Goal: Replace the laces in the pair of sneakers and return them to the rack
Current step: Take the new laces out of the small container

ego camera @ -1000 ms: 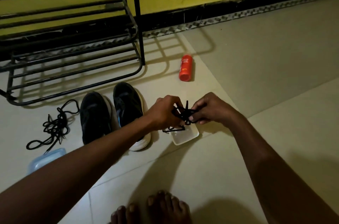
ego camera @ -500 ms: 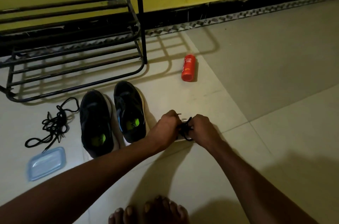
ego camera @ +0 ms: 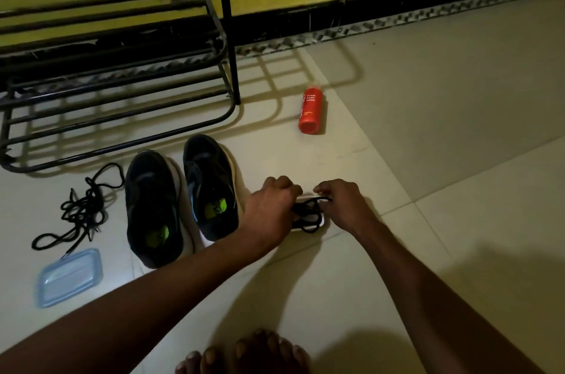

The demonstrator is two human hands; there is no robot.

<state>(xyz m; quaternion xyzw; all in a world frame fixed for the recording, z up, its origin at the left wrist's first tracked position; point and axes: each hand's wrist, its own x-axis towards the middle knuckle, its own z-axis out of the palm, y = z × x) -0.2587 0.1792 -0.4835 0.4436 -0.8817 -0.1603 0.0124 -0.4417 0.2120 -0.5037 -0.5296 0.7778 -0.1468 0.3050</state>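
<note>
Head view, black lace (ego camera: pixel 301 211) gripped between left hand (ego camera: pixel 269 208), right hand (ego camera: pixel 345 205)

We see a rack (ego camera: pixel 227 37) of black metal tubing with a dull sheen, smooth pale floor tiles (ego camera: pixel 443 129), matt black cloth sneakers (ego camera: pixel 211 184), matt woven laces (ego camera: pixel 81 208), a glossy orange plastic bottle (ego camera: pixel 311 110) and a translucent blue plastic lid (ego camera: pixel 68 277).

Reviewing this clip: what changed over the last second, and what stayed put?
The left hand and right hand came down together, lowering the bundle of black shoelaces from mid-air onto the small white plastic container; their fingers still grip it. Unchanged: the pair of black sneakers, the loose black laces on the floor, the blue plastic lid, the red bottle and the black metal rack.
</note>
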